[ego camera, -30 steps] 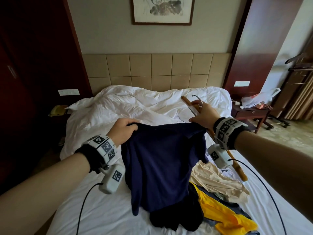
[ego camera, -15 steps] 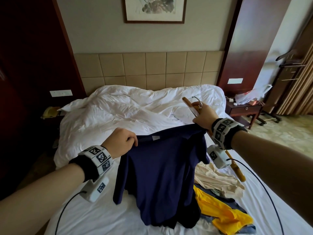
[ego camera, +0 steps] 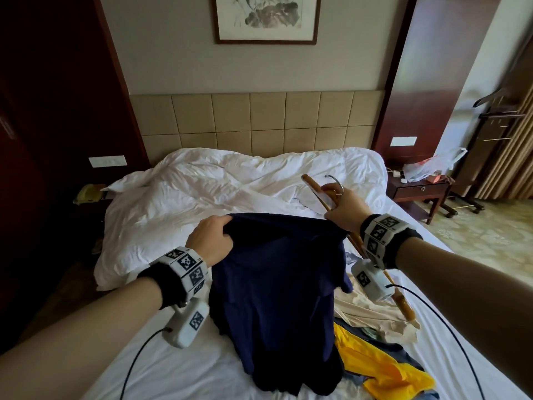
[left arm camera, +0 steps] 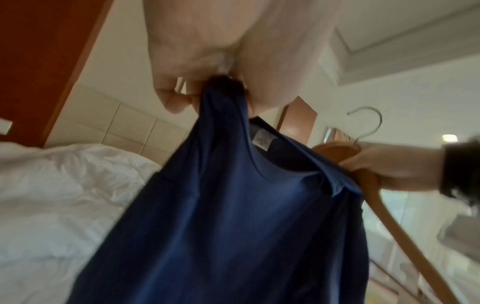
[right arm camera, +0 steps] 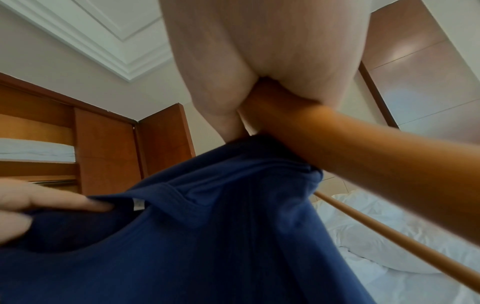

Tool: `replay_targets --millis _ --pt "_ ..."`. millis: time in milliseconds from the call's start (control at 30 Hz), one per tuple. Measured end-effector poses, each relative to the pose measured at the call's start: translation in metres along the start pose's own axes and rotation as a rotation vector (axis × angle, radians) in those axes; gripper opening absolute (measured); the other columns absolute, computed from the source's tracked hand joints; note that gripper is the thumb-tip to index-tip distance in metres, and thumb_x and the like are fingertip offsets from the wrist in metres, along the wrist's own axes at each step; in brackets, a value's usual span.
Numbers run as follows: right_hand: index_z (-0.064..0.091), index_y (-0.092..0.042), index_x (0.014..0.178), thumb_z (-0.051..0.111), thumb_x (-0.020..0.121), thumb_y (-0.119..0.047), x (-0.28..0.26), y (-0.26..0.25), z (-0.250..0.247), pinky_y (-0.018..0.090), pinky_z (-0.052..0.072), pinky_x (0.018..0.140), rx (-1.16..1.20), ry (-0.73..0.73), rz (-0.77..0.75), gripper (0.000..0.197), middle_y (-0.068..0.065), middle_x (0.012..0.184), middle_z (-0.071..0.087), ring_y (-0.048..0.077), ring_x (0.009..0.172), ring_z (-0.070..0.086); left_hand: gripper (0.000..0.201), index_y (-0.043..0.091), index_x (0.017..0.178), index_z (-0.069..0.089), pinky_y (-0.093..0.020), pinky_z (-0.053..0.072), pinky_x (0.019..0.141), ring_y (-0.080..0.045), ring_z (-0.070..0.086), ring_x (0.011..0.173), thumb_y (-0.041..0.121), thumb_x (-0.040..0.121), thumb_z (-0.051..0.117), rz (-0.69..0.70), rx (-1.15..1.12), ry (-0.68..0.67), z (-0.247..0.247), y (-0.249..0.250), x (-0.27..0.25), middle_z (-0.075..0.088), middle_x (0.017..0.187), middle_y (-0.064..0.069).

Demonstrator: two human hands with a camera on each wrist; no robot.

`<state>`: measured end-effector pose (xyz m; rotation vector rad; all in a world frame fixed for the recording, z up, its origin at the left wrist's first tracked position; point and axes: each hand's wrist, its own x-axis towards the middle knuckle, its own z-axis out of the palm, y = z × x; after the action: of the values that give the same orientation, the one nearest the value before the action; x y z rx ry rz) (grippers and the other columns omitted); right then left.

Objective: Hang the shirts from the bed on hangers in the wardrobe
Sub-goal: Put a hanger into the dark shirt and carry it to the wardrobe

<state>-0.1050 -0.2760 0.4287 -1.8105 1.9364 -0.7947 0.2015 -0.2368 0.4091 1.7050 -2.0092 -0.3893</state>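
White bedding lies under my hands. My left hand (ego camera: 210, 237) grips one shoulder of the navy shirt (ego camera: 281, 298); my right hand (ego camera: 344, 207) holds the other shoulder together with the wooden hanger (left arm camera: 374, 185). It hangs limp above the bed (ego camera: 178, 203), so I'd hold by the shoulder seams. More shirts (ego camera: 380, 370) crowd the right edge.

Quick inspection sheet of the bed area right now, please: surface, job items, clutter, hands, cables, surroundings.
Surface: bed, white sheet, rumpled duvet at the head end.
Job's things: navy shirt held up; wooden hanger not yet inside it; yellow shirt and beige shirt lie on the bed.
Clutter: plastic bag on the nightstand.
Hands: left hand grips the shirt's shoulder; right hand holds hanger and shirt together.
Cables: wrist camera cable trails from each wrist.
Surroundings: headboard, framed picture.
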Motion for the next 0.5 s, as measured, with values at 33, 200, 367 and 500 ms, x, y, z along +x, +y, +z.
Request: replay_targets --millis 33,200,367,500 --pt "0.054 -0.025 0.130 0.066 0.081 -0.007 -0.001 0.000 0.001 0.027 0.043 0.066 0.015 0.004 -0.003 0.053 0.005 0.101 0.066 0.022 0.084 0.061 0.048 0.021 0.123 0.066 -0.042 0.057 0.076 -0.025 0.065 0.084 0.004 0.083 0.048 -0.027 -0.094 0.044 -0.002 0.004 0.002 0.069 0.100 -0.003" --pt "0.058 -0.029 0.125 0.062 0.093 -0.020 -0.006 0.003 0.004 0.035 0.050 0.071 0.161 0.000 -0.025 0.033 0.004 0.093 0.066 0.021 0.078 0.062 0.060 0.022 0.138 0.054 -0.036 0.051 0.093 -0.023 0.061 0.107 0.003 0.082 0.058 0.036 -0.035 -0.009 -0.011 0.014 0.007 0.064 0.118 -0.005" --pt "0.055 -0.027 0.127 0.064 0.092 -0.006 -0.012 -0.004 -0.010 0.041 0.053 0.080 0.513 0.086 -0.100 0.042 0.002 0.091 0.063 0.020 0.080 0.060 0.081 0.019 0.153 0.025 -0.038 0.046 0.102 -0.026 0.048 0.125 0.000 0.080 0.053 -0.007 0.007 -0.209 -0.020 0.017 0.016 0.046 0.138 -0.008" --pt "0.065 -0.016 0.116 0.064 0.095 -0.011 -0.027 -0.046 -0.041 0.033 0.049 0.080 0.794 0.123 -0.203 0.022 0.001 0.088 0.071 0.014 0.083 0.063 0.081 0.013 0.156 0.009 -0.026 0.046 0.095 -0.026 0.043 0.131 -0.002 0.086 0.047 -0.069 -0.007 -0.278 -0.027 0.025 0.019 0.034 0.151 -0.011"
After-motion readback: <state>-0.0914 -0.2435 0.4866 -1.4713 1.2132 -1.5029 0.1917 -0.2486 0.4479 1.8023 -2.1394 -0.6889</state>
